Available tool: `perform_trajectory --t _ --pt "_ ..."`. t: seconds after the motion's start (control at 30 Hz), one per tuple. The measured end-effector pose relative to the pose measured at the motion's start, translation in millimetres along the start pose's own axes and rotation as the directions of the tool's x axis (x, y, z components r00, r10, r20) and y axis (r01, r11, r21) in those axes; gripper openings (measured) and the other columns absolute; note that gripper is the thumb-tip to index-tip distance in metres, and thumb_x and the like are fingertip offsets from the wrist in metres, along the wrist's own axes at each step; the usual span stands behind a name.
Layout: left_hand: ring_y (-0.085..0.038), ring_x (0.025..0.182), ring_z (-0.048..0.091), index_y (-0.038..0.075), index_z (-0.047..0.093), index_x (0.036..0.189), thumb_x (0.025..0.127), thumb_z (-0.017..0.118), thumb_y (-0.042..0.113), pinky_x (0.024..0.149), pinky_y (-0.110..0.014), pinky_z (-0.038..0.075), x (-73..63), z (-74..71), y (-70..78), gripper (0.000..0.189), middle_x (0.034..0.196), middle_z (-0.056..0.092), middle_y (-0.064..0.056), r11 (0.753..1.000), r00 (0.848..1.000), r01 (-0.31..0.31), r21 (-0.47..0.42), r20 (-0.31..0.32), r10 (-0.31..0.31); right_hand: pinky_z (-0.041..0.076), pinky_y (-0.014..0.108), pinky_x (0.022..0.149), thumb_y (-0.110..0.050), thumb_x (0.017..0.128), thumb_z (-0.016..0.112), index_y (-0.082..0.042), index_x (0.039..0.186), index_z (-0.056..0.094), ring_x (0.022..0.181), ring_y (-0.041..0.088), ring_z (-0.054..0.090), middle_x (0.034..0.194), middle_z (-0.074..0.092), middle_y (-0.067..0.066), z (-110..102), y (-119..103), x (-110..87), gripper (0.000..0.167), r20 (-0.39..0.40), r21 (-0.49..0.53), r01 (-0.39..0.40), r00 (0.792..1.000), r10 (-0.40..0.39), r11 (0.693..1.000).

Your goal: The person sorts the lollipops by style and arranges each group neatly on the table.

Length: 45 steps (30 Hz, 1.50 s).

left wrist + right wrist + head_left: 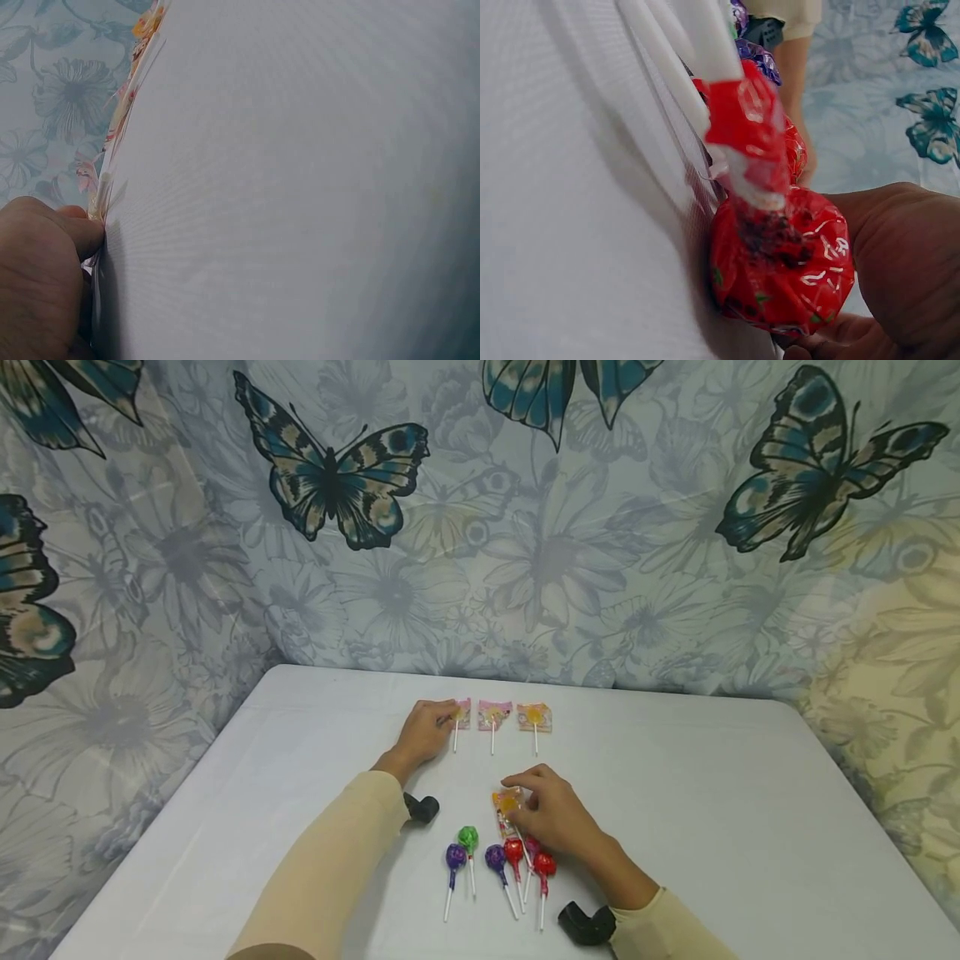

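My left hand [423, 732] pinches the edge of the pink lollipop [462, 717], thumb and finger nearly closed. My right hand [558, 810] curls thumb and fingers round the yellow lollipop [510, 804], just left of its palm, stick angled toward me and slightly right. The far lollipops [492, 714] lie beyond it; red lollipops [545, 864] lie nearer me, partly beneath its stick.

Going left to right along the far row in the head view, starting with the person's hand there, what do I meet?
Left hand → first pink-wrapped lollipop, at its fingertips → second pink-wrapped lollipop → orange-wrapped lollipop.
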<state>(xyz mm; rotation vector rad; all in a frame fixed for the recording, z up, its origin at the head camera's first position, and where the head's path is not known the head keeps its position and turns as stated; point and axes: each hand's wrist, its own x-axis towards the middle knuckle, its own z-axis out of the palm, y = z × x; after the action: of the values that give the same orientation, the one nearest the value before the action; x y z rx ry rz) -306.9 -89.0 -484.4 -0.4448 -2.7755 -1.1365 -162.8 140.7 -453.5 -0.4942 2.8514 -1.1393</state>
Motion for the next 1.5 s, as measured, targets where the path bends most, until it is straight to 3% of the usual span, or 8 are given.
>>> perform_trajectory --t 0.23,0.4,0.6,0.8,1.27,1.5 --pt "-0.025 0.123 0.046 0.006 0.063 0.127 0.094 0.062 0.007 0.106 -0.038 0.031 0.4 -2.2 -1.6 0.033 0.135 0.056 -0.002 1.000 1.000 -0.007 0.007 0.005 0.007 0.046 0.028 0.062 -0.018 0.081 0.078 -0.016 0.108 0.072 0.073 0.013 0.048 0.083 0.055 -0.006 -1 -4 3.4 0.027 0.048 -0.088 -0.009 0.999 0.013 0.996" --pt "-0.026 0.122 0.046 0.005 0.063 0.127 0.093 0.061 0.006 0.106 -0.039 0.031 -1.0 -3.6 -0.7 0.033 0.134 0.056 -0.004 1.000 1.000 -0.010 0.007 0.002 0.010 0.045 0.028 0.061 -0.019 0.081 0.079 -0.013 0.107 0.074 0.073 0.013 0.048 0.080 0.054 -0.008 0 -6 3.2 0.027 0.035 -0.092 -0.021 0.999 0.025 0.995" --pt "-0.026 0.123 0.046 0.005 0.063 0.126 0.093 0.062 0.006 0.106 -0.039 0.031 -1.7 -3.6 0.5 0.033 0.134 0.056 -0.004 1.000 1.000 0.000 -0.002 0.002 0.000 0.048 0.026 0.064 -0.016 0.080 0.079 -0.011 0.106 0.074 0.075 0.014 0.050 0.085 0.058 -0.008 0 -4 1.3 0.027 0.005 -0.007 -0.037 0.999 0.037 0.999" --pt "-0.026 0.122 0.047 0.005 0.064 0.125 0.093 0.062 0.006 0.106 -0.039 0.031 -1.4 -2.7 1.6 0.032 0.134 0.056 -0.003 1.000 1.000 -0.002 0.003 -0.004 0.002 0.048 0.025 0.062 -0.011 0.080 0.079 -0.012 0.107 0.074 0.074 0.014 0.050 0.081 0.055 -0.007 1 -1 -0.1 0.028 -0.054 0.071 -0.052 0.997 0.056 0.996" --pt "-0.026 0.123 0.046 0.005 0.063 0.127 0.093 0.062 0.006 0.106 -0.039 0.032 -2.7 -2.4 3.9 0.034 0.134 0.056 -0.003 1.000 1.000 0.011 0.006 0.000 -0.011 0.052 0.025 0.064 -0.003 0.079 0.078 -0.011 0.108 0.074 0.074 0.016 0.055 0.086 0.060 -0.006 -10 -9 -2.4 0.031 -0.199 0.221 0.033 0.980 0.012 0.975" --pt "-0.026 0.123 0.045 0.005 0.062 0.128 0.094 0.061 0.007 0.106 -0.039 0.031 -2.9 -0.9 4.2 0.034 0.135 0.055 -0.003 1.000 1.000 0.007 0.012 0.014 -0.007 0.054 0.027 0.075 -0.003 0.080 0.078 -0.010 0.110 0.073 0.077 0.015 0.059 0.092 0.063 -0.004 -19 -10 -4.8 0.031 -0.235 0.261 0.104 0.971 -0.042 0.960"
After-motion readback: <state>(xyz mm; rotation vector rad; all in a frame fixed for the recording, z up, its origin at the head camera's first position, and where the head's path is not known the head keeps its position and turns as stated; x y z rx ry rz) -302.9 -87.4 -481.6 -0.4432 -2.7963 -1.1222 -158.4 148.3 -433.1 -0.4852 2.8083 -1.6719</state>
